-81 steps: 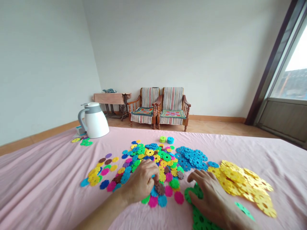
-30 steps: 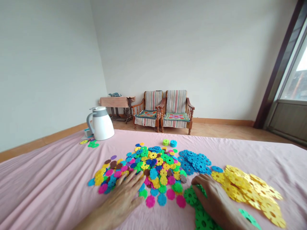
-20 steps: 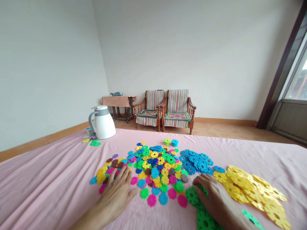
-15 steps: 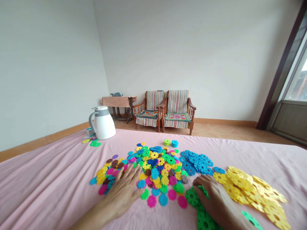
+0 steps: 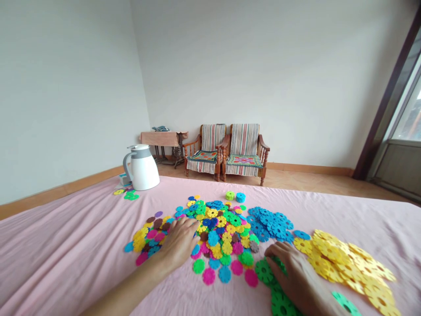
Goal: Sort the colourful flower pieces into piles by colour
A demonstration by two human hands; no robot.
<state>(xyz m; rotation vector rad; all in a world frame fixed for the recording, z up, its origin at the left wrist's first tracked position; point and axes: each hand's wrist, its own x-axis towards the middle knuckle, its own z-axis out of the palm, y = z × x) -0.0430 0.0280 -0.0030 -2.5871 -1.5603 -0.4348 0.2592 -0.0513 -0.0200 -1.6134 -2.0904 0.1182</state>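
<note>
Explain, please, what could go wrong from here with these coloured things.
The mixed pile lies against the blue discs; a push by the left hand might blend them. The right hand is over the green discs, close to the yellow discs; a slip could mix them. The white jug stands on the wrinkled pink cloth; a tug might tip it.

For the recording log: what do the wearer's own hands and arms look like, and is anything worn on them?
Both the left hand and the right hand are bare, with no gloves. The left forearm shows no sleeve, watch or bracelet. No ring shows on either hand, though some fingers are partly hidden.
</note>
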